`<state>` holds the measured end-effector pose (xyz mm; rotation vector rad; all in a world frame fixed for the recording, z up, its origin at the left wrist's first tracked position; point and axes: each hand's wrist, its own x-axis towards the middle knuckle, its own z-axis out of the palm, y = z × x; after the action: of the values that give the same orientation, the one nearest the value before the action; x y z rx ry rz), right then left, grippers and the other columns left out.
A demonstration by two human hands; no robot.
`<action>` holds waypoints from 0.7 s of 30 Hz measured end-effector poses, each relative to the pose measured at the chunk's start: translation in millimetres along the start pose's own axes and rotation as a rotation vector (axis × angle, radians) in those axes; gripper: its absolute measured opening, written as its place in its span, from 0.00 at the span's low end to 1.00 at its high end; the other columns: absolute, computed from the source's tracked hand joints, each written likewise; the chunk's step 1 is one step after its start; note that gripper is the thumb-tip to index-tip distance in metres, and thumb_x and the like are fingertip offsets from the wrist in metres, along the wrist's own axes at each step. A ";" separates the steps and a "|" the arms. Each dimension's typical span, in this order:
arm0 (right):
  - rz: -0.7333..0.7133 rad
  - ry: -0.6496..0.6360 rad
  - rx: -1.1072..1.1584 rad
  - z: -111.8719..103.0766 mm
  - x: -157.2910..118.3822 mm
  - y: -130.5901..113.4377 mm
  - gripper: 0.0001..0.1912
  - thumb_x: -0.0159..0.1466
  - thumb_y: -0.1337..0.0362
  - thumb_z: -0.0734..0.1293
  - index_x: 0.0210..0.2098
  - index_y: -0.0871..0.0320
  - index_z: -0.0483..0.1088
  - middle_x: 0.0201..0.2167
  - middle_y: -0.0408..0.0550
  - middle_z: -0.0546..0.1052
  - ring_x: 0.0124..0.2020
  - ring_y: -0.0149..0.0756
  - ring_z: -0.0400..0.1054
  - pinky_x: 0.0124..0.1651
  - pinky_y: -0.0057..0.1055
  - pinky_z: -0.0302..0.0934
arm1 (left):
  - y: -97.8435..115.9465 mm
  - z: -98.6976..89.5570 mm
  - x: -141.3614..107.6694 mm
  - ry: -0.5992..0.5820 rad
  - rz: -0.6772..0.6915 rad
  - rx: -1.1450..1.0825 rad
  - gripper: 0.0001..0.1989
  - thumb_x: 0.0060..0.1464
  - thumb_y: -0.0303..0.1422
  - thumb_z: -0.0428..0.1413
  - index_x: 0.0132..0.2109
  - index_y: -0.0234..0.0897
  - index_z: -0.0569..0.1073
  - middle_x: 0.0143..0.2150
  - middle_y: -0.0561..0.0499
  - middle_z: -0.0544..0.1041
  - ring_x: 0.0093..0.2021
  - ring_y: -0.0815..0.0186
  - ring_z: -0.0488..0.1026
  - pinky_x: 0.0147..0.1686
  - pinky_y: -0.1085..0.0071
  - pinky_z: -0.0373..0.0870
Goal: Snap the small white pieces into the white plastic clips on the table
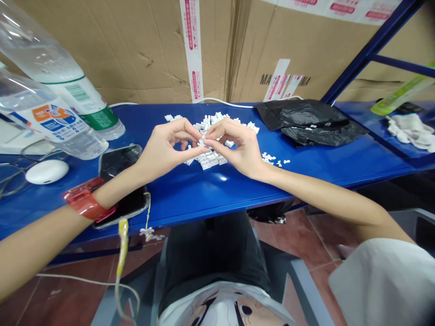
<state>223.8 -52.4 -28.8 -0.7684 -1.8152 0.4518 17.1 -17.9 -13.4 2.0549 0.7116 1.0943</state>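
Observation:
My left hand (173, 144) and my right hand (234, 144) meet above the blue tabletop, fingertips pinched together. Between them is a small white plastic piece (201, 142), mostly covered by the fingers. Both hands are closed on it. Behind and below the hands lies a pile of white plastic pieces (212, 159), some lined up in rows at the near side. A few smaller white bits (268, 157) are scattered just right of my right wrist.
A black plastic bag (309, 122) lies at the right. At the left stand two clear bottles (64, 122), with a phone (118, 163) under my left forearm and a white rounded device (47, 171). Cardboard boxes (136, 54) rise behind; a blue frame (360, 59) stands right.

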 end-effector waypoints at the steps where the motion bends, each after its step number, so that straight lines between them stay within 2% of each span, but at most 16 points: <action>1: -0.013 0.004 -0.025 -0.3 0.0 0.3 0.22 0.70 0.42 0.71 0.32 0.53 0.73 0.36 0.48 0.81 0.40 0.38 0.74 0.41 0.38 0.71 | -0.3 0.1 0.0 0.005 0.013 0.008 0.20 0.48 0.50 0.76 0.35 0.44 0.77 0.32 0.52 0.82 0.31 0.61 0.76 0.30 0.61 0.66; 6: -0.021 -0.006 -0.137 -2.4 -0.1 -0.2 0.19 0.71 0.45 0.71 0.32 0.53 0.74 0.36 0.49 0.81 0.40 0.40 0.73 0.44 0.42 0.71 | 1.9 0.9 -0.5 0.004 0.026 0.065 0.20 0.49 0.53 0.74 0.34 0.46 0.77 0.30 0.55 0.78 0.27 0.65 0.68 0.29 0.62 0.64; 14: -0.049 -0.003 -0.152 -2.8 -1.1 -1.0 0.17 0.73 0.49 0.70 0.33 0.52 0.74 0.36 0.49 0.81 0.39 0.40 0.73 0.43 0.43 0.71 | 3.5 1.2 -0.5 0.016 0.034 0.083 0.22 0.49 0.55 0.73 0.34 0.44 0.77 0.30 0.56 0.78 0.27 0.68 0.67 0.27 0.65 0.64; 21: -0.027 -0.054 -0.178 -3.5 -1.1 -0.9 0.15 0.72 0.49 0.71 0.34 0.52 0.75 0.38 0.49 0.81 0.41 0.41 0.73 0.46 0.43 0.72 | 4.1 1.4 -1.0 0.018 0.019 0.077 0.22 0.49 0.56 0.73 0.33 0.47 0.76 0.31 0.54 0.78 0.28 0.64 0.67 0.29 0.61 0.66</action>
<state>227.0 -54.0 -27.8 -0.8593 -1.9325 0.2984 18.4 -21.7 -11.3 2.1230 0.7544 1.1132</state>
